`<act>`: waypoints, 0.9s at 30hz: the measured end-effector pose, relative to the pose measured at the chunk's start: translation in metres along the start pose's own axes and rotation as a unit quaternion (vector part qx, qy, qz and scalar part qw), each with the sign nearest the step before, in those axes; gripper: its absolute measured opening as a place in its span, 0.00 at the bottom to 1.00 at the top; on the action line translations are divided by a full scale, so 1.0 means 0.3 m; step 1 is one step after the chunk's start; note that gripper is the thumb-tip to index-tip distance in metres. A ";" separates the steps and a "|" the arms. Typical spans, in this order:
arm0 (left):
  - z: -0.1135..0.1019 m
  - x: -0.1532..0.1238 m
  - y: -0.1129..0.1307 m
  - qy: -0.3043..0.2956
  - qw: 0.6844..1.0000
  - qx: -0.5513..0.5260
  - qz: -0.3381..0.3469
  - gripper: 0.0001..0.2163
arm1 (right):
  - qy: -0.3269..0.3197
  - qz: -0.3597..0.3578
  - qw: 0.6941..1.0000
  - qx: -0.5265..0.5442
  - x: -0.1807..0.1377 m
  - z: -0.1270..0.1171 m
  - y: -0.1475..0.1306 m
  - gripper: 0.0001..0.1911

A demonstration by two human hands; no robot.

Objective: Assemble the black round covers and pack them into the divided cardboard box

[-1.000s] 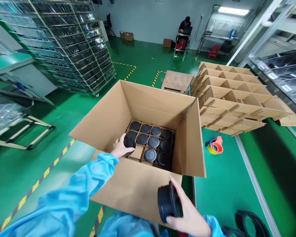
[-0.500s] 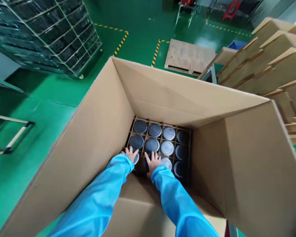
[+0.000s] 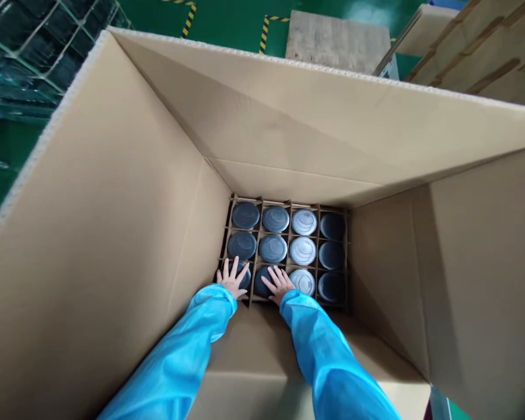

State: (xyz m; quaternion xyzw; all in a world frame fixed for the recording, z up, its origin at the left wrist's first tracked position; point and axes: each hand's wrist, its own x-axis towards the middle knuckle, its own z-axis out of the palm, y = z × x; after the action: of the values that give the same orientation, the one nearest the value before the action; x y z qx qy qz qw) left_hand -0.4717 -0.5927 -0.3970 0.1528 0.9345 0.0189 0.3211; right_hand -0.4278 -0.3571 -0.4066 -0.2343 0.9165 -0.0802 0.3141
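Note:
Both my arms, in blue sleeves, reach down into a deep cardboard box (image 3: 289, 175). At its bottom, a cardboard divider grid (image 3: 289, 235) holds several dark round-topped items (image 3: 273, 249), one in each cell; their exact kind does not show. My left hand (image 3: 233, 280), fingers spread, lies over the round top in the near left cell. My right hand (image 3: 279, 283) is also spread, resting over the round top in the cell beside it. Neither hand grips anything. A paler round top (image 3: 302, 282) shows just right of my right hand.
Box walls rise high on every side of my arms. Beyond the far wall lies a wooden pallet (image 3: 339, 41) on the green floor. A wire cage (image 3: 39, 46) with dark wrapped goods stands at the upper left, and folded cardboard (image 3: 485, 52) at the upper right.
My view has come closer over the box. My right hand has flattened and spread over its round top, and my left hand's fingers are wider apart over the near left one.

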 end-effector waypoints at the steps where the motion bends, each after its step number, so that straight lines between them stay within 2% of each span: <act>1: 0.007 -0.003 0.000 0.003 1.000 0.006 0.003 0.44 | -0.006 0.000 1.000 0.003 0.000 -0.012 -0.001 0.45; 4: 0.014 -0.016 0.021 0.002 0.999 0.020 -0.034 0.44 | -0.036 0.000 0.999 0.018 -0.008 -0.069 -0.014 0.44; 8: 0.003 -0.028 0.055 0.000 0.993 0.031 -0.111 0.47 | -0.062 0.025 0.996 0.054 -0.024 -0.152 -0.035 0.35; 15: -0.043 -0.011 0.013 -0.016 0.998 0.062 0.014 0.47 | -0.060 0.061 0.992 0.090 -0.072 -0.303 -0.073 0.25; 20: -0.044 -0.036 0.011 -0.039 0.997 0.069 0.004 0.46 | 0.001 0.085 0.991 0.107 -0.262 -0.418 -0.073 0.28; 24: -0.101 -0.048 0.001 -0.059 0.996 0.070 0.012 0.46 | 0.057 0.139 0.978 0.145 -0.466 -0.470 -0.066 0.27; 26: -0.141 -0.037 0.077 -0.066 0.995 0.072 0.038 0.39 | 0.106 0.158 0.965 0.183 -0.586 -0.495 -0.099 0.26; 27: -0.155 -0.026 0.157 -0.070 0.993 0.073 0.062 0.35 | 0.137 0.164 0.955 0.206 -0.648 -0.508 -0.130 0.25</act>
State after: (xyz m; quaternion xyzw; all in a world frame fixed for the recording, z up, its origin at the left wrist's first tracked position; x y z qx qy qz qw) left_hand -0.4813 -0.5471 -0.3492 0.2342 0.8974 -0.0407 0.3717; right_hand -0.3718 -0.2981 -0.1700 0.0023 0.9400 -0.2465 0.2357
